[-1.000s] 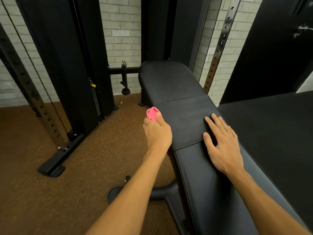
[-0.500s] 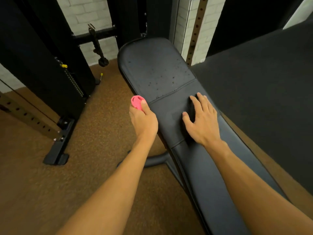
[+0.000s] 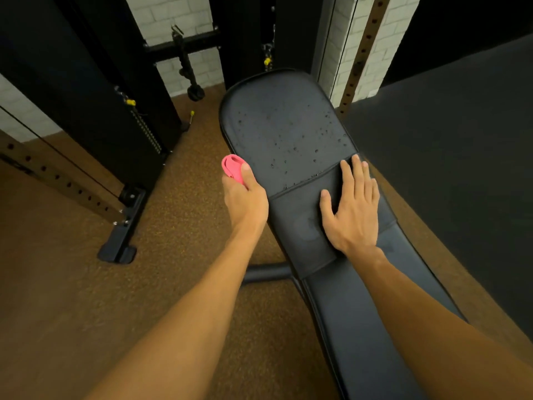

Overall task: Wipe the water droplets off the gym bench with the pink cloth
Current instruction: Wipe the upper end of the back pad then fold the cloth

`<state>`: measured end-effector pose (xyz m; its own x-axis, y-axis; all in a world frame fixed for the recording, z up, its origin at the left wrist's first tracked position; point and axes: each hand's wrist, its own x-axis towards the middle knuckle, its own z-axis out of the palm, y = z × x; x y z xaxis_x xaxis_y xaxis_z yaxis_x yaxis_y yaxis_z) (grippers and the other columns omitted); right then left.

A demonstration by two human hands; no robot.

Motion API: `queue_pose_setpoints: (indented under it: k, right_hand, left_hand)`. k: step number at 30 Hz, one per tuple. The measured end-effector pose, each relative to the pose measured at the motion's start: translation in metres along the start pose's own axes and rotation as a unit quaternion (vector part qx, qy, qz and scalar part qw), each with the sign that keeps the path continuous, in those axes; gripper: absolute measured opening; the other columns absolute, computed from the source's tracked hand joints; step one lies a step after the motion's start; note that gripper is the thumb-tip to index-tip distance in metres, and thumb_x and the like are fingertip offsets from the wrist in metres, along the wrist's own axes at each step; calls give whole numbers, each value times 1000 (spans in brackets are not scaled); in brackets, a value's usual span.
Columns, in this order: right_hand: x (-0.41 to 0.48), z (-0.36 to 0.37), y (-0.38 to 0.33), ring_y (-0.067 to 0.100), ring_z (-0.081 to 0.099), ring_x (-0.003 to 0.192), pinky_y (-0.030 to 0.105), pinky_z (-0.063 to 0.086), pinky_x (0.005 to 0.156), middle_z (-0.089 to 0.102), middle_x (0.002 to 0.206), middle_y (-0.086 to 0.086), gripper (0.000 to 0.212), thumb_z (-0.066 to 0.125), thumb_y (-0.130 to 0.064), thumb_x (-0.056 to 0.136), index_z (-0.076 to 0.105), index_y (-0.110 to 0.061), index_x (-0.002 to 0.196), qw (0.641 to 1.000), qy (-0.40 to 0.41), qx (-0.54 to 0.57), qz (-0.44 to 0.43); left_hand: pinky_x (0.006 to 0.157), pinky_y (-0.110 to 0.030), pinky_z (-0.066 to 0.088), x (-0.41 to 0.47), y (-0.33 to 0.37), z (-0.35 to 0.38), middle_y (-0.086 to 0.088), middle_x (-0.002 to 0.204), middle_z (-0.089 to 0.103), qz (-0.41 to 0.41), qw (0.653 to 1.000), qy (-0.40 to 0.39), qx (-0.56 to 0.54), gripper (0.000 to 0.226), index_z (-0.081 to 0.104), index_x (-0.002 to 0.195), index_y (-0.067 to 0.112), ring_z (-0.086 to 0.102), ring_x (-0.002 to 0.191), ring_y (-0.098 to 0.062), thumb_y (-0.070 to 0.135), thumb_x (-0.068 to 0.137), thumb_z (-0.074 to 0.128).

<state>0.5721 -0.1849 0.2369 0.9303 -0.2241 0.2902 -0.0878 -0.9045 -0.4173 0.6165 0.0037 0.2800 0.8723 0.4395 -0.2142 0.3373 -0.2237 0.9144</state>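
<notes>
Black bench [image 3: 288, 125] runs lengthwise away; droplets [image 3: 291, 145] far end.

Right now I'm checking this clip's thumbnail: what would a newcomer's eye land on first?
The bunched pink cloth, gripped in the left hand just off the left edge of the black gym bench, is the only bright colour. Next come the water droplets scattered over the bench's far pad, and the right hand lying flat just behind them.

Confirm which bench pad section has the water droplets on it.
The far pad, past the seam: droplets speckle it. The middle pad under the right hand and the near pad look dry.
</notes>
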Motion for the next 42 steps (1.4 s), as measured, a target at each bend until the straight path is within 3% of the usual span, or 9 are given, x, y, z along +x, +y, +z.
queue_pose_setpoints:
  k: [6, 8, 15, 22, 26, 30, 35, 38, 42]
  right_hand:
    - [0, -1, 2, 24, -1, 167, 53, 10, 134, 3, 181, 2, 67, 37, -50, 109, 19, -31, 171, 1000, 5, -9, -15]
    - [0, 0, 2, 24, 0, 167, 53, 11, 134, 4, 181, 2, 67, 38, -48, 108, 21, -31, 171, 1000, 6, -3, -14]
    - [2, 3, 2, 24, 3, 167, 55, 12, 134, 8, 181, 2, 67, 42, -44, 106, 26, -30, 170, 1000, 20, 11, -16]
    - [3, 3, 3, 25, 5, 167, 55, 12, 133, 9, 180, 3, 67, 44, -43, 106, 26, -30, 170, 999, 27, 0, -19]
    - [4, 3, 2, 24, 3, 167, 54, 12, 134, 7, 181, 2, 67, 43, -44, 107, 25, -31, 170, 1000, 24, 3, -17]
    - [2, 3, 2, 23, 3, 167, 53, 11, 134, 8, 181, 2, 67, 43, -44, 107, 26, -31, 170, 1000, 26, 5, -15]
    - [1, 3, 3, 24, 4, 167, 54, 11, 134, 9, 181, 2, 67, 44, -43, 107, 26, -31, 170, 999, 30, 4, -17]
    - [1, 3, 3, 24, 5, 167, 53, 12, 134, 10, 180, 3, 66, 44, -42, 106, 27, -30, 170, 999, 35, 7, -17]
    - [1, 3, 4, 24, 6, 167, 53, 13, 134, 11, 180, 2, 66, 44, -41, 106, 29, -30, 169, 999, 38, 7, -18]
  left_hand:
    - [109, -32, 42, -28, -25, 8, 5, 138, 57, 44, 999, 21, 8, 50, 44, 154, 17, 55, 126, -13, 45, 113, 40]
    - [106, -29, 40, -28, -22, 12, 7, 135, 56, 36, 998, 41, 16, 47, 45, 152, 16, 53, 122, -10, 42, 113, 39]
    - [107, -45, 49, 37, 15, 14, -2, 125, 62, 20, 997, 73, 2, 44, 49, 141, 15, 61, 115, -19, 46, 114, 36]
    - [104, -51, 54, -28, -51, 17, 1, 123, 65, 58, 996, 48, 41, 53, 50, 141, 20, 65, 113, -19, 60, 108, 36]
    - [101, -53, 56, -4, -34, 12, -2, 120, 67, 54, 996, 48, 47, 66, 49, 140, 22, 67, 110, -24, 72, 101, 28]
    - [107, -48, 52, 30, -6, 12, -1, 126, 63, 38, 998, 49, 31, 53, 48, 144, 18, 63, 115, -19, 56, 110, 34]
    - [95, -55, 58, -17, -46, 10, -2, 112, 68, 42, 998, 18, 42, 67, 51, 133, 28, 69, 102, -25, 78, 97, 26]
    - [95, -55, 58, 3, -27, 7, -6, 113, 68, 44, 998, 15, 40, 59, 51, 128, 23, 69, 103, -27, 72, 103, 27]
    - [92, -42, 54, 57, 27, 0, -4, 119, 62, 44, 998, 18, 32, 33, 45, 128, 22, 63, 104, -18, 49, 114, 33]
